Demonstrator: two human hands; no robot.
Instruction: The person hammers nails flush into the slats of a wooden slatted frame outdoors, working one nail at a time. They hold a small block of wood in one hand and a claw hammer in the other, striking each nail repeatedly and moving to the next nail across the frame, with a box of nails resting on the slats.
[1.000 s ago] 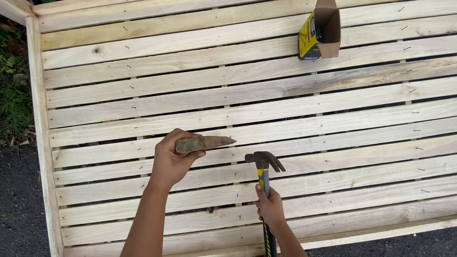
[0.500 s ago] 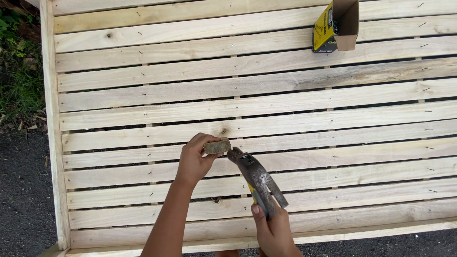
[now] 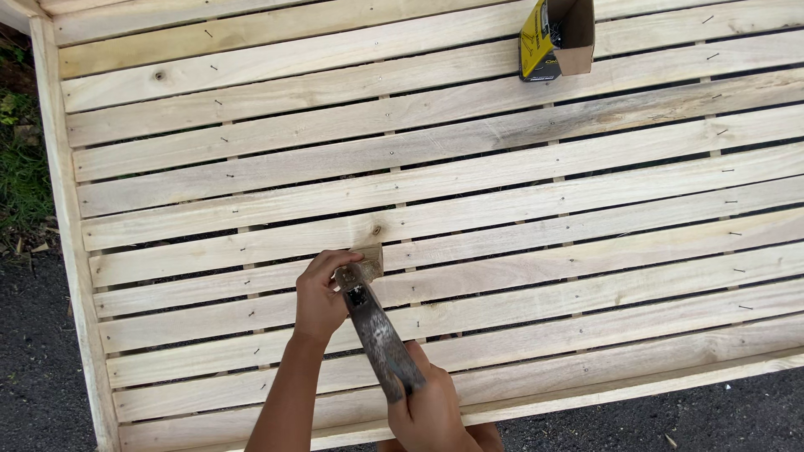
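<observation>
The left hand (image 3: 321, 295) is curled tight around a small wooden block (image 3: 367, 263), pinning it against the slats. The right hand (image 3: 429, 408) is wrapped around the handle of a hammer (image 3: 378, 331), whose head rests right at the block, touching it beside the left fingers. Both sit low on a big slatted wooden frame (image 3: 469, 180) of pale boards dotted with small nails. Well apart, near the top edge, an open cardboard box (image 3: 557, 38) with a yellow side lies on the slats. Dark pavement (image 3: 38, 377) borders the frame.
</observation>
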